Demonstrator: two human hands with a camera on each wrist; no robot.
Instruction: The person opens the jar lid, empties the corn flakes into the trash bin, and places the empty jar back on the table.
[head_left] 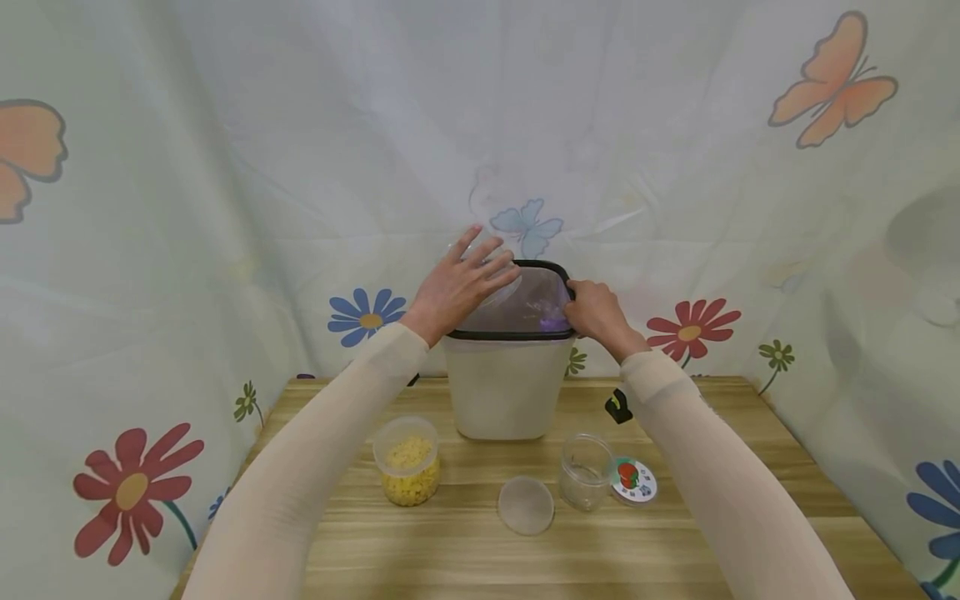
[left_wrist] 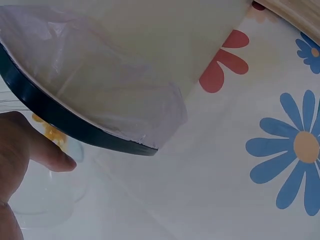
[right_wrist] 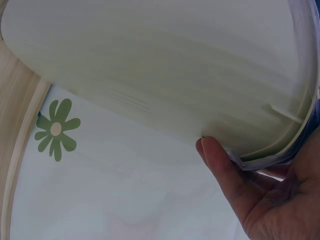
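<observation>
A pale waste bin (head_left: 506, 387) with a dark rim and a thin plastic liner (left_wrist: 115, 75) stands in front of me. My right hand (head_left: 600, 315) grips its rim on the right side; in the right wrist view the fingertips (right_wrist: 214, 152) lie against the bin's outer wall. Over the left part of the opening is my left hand (head_left: 467, 283), fingers spread around a clear plastic jar (left_wrist: 45, 200). Orange-yellow bits (left_wrist: 52, 131) show in that jar, beside the thumb. In the head view, the hand hides most of the jar.
On the wooden table (head_left: 450, 558) stand a tub of yellow bits (head_left: 409, 467) at left and a clear jar (head_left: 587, 483) at right. A round translucent lid (head_left: 526, 505) and a printed lid (head_left: 634, 481) lie nearby. A small black object (head_left: 618, 408) sits beside the right forearm. Flowered curtains surround the table.
</observation>
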